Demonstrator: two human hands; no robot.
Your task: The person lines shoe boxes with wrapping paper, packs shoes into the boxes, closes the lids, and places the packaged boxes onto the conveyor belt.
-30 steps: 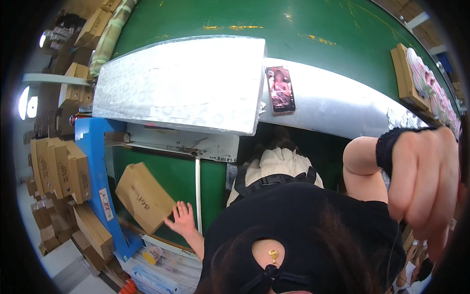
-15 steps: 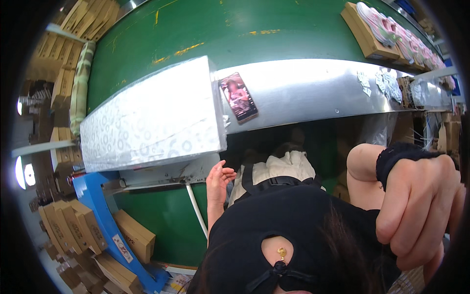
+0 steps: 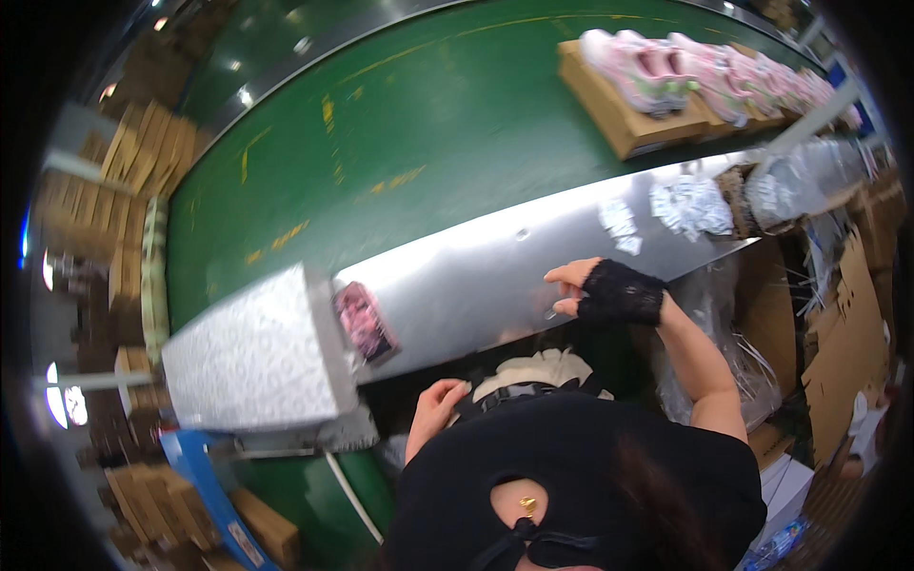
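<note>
My right hand (image 3: 598, 289), in a black lace fingerless glove, reaches over the front edge of a bare metal ledge (image 3: 476, 266). Its fingers and thumb are apart, with nothing between them. Close to my waist, my left hand (image 3: 438, 404) has its fingers bent and drawn together beside a cream cloth with a black strap (image 3: 538, 369). What those fingertips hold, if anything, is too small to tell. A phone (image 3: 365, 322) with a lit pinkish picture lies at the ledge's left end. Small white paper slips (image 3: 620, 226) and a larger pile of slips (image 3: 690, 205) lie farther right.
A white patterned block in clear wrap (image 3: 252, 366) stands left of the phone. Beyond the ledge stretches a green surface (image 3: 428, 124). Pink shoes (image 3: 633, 71) sit on brown boxes (image 3: 609, 119) at the far right. A blue post (image 3: 209, 485) and stacked cartons (image 3: 152, 495) stand left.
My right hand has swung from close by my right shoulder out over the ledge, and its fingers have spread. My left hand's fingers have drawn together. The whole view has turned rightward.
</note>
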